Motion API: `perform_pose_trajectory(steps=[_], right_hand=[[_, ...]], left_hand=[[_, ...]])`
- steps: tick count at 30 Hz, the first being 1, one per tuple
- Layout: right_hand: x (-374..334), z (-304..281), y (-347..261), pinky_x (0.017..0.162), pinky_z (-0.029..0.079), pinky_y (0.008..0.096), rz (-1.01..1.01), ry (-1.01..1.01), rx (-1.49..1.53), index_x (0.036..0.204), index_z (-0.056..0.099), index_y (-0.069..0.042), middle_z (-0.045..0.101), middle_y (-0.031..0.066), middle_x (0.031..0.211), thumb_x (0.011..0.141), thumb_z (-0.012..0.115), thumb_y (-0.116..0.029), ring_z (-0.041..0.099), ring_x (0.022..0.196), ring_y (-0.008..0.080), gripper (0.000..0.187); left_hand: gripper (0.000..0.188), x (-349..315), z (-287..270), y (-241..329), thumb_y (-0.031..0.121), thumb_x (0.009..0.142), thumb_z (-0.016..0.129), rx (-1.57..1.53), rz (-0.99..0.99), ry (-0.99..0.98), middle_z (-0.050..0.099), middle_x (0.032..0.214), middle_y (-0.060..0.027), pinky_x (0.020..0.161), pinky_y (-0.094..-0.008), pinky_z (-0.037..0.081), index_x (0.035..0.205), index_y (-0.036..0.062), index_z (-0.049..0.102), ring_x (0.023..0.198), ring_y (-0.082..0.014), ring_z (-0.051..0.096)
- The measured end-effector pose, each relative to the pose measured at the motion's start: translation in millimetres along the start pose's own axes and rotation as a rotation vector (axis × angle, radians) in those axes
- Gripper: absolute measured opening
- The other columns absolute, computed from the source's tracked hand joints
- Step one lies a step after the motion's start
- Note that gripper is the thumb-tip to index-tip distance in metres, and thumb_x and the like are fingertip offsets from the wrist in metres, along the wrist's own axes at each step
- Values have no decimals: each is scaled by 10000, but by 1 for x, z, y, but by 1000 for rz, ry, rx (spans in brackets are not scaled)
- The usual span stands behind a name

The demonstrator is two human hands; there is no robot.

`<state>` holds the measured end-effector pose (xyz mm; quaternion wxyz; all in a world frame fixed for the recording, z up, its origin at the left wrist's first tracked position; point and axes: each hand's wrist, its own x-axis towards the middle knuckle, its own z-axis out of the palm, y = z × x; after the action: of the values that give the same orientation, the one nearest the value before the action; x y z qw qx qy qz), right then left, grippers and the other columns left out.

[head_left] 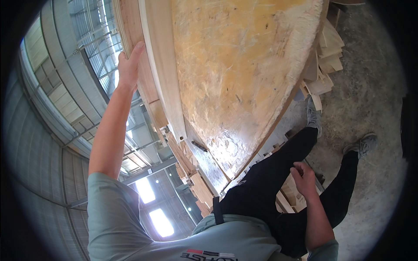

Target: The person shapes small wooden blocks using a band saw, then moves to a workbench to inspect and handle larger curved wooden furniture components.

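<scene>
At the upper left, my left hand (129, 65) grips the outer edge of a reddish-brown wooden board (146, 80). The thumb lies along its face, while the other fingers are hidden behind it. A pale wooden strip (163, 61) runs along the board's inner side, on the worn yellowish tabletop (230, 65). My right hand (303, 178) hangs low beside my legs, away from the table. Its fingers are loosely curled in, and nothing shows in them.
A slim dark tool (199, 146) lies near the table's near corner. Stacked wood pieces (198, 191) stand beyond the left side. Thin wood offcuts (328, 56) lie heaped on the concrete floor (365, 78) along the table's right edge, close to my shoes.
</scene>
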<state>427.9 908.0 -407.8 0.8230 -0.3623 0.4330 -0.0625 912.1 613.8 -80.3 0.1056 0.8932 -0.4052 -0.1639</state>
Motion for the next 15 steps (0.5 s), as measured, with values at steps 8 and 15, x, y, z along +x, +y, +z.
perform_pose_trajectory(steps=[8, 15], right_hand=[[-25, -34, 44, 772, 558, 376, 0, 212, -320, 1055, 719, -6, 720, 180, 870, 880, 718, -191, 715, 822, 276, 254], [-122, -134, -89, 759, 557, 390, -35, 386, -570, 1020, 714, 5, 717, 187, 861, 871, 722, -233, 704, 801, 302, 281]], left_hand=[[938, -21, 12, 20, 513, 786, 821, 185, 73, 221, 595, 1321, -231, 958, -354, 503, 1379, -113, 451, 1174, -267, 613], [1174, -11, 8, -7, 664, 680, 800, 351, -9, 225, 491, 1429, -330, 1079, -472, 428, 1427, -137, 380, 1313, -403, 523]])
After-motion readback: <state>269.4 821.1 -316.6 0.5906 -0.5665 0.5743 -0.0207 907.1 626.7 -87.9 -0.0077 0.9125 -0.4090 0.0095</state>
